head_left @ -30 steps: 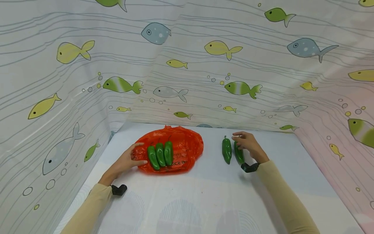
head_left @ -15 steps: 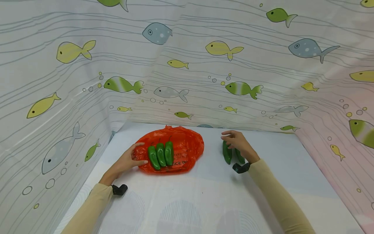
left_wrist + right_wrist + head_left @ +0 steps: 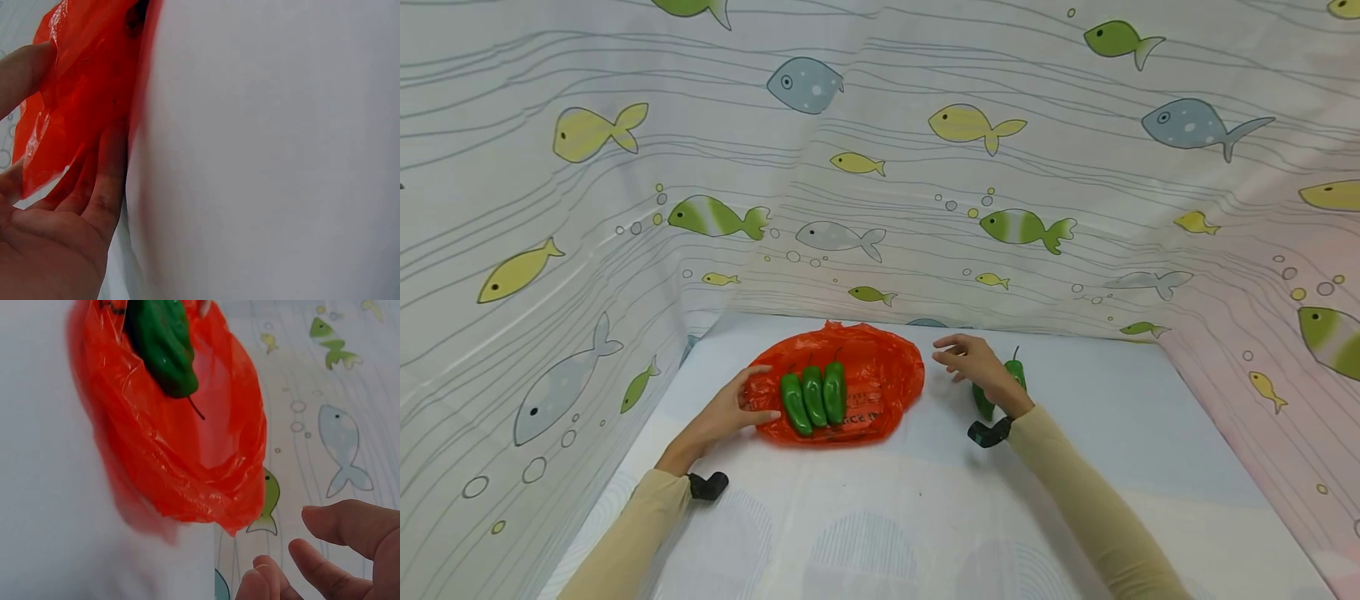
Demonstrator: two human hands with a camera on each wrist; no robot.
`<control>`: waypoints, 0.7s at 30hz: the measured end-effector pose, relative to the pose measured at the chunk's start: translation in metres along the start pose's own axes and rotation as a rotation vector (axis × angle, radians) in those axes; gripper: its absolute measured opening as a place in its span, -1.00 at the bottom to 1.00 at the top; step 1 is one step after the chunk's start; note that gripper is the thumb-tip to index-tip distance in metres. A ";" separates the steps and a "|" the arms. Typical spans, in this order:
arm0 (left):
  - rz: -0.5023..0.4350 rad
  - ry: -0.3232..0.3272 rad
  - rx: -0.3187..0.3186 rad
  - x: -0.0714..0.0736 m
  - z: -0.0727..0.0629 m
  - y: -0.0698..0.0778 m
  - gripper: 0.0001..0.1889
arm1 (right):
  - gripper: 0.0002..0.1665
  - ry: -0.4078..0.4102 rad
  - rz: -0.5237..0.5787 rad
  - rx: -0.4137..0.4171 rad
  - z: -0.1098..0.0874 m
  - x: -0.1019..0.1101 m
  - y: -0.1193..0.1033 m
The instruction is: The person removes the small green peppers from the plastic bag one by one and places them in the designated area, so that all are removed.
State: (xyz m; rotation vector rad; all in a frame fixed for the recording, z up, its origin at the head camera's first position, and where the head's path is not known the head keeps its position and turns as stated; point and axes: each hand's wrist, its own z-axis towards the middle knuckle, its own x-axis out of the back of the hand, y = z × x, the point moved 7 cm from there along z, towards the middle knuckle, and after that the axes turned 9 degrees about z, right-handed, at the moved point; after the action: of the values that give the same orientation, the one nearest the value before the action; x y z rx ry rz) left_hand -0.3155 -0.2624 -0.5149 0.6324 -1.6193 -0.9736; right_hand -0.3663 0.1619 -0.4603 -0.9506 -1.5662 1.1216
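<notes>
A red plastic bag (image 3: 883, 375) lies spread on the table, with three green peppers (image 3: 812, 397) side by side on it. At the bag's left edge is my left hand (image 3: 726, 410), thumb and forefinger spread apart. In the left wrist view, the bag's thin plastic (image 3: 87, 94) drapes over some of that hand's fingers. Between the bag and two more peppers on the right hovers my right hand (image 3: 973, 367), loosely curved and holding nothing. Its forearm partly hides the nearer of those peppers (image 3: 982, 402); the other pepper (image 3: 1017, 371) shows its stem end.
White sheeting printed with fish (image 3: 880, 167) walls in the back and both sides of the white table (image 3: 880, 508). A black wrist camera (image 3: 707, 487) sits on the left wrist, and another camera (image 3: 989, 432) on the right.
My right hand has moved left from over the far right pepper, past the pepper beside it, towards the bag. The peppers lie where they were, and my left hand has stayed at the bag.
</notes>
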 end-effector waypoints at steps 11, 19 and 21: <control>-0.008 -0.002 0.014 0.000 0.001 0.001 -0.09 | -0.53 -0.049 0.035 0.020 0.009 -0.038 -0.008; -0.009 -0.005 0.014 0.000 0.002 -0.001 -0.09 | -0.50 -0.086 0.039 0.042 0.014 -0.065 -0.012; -0.008 -0.003 0.014 0.000 0.002 0.000 -0.09 | -0.49 -0.092 0.045 0.043 0.016 -0.070 -0.013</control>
State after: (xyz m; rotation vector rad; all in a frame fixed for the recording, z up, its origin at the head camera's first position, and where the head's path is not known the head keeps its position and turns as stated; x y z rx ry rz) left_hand -0.3171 -0.2620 -0.5152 0.6472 -1.6286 -0.9706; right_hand -0.3653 0.0891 -0.4678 -0.9210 -1.5940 1.2412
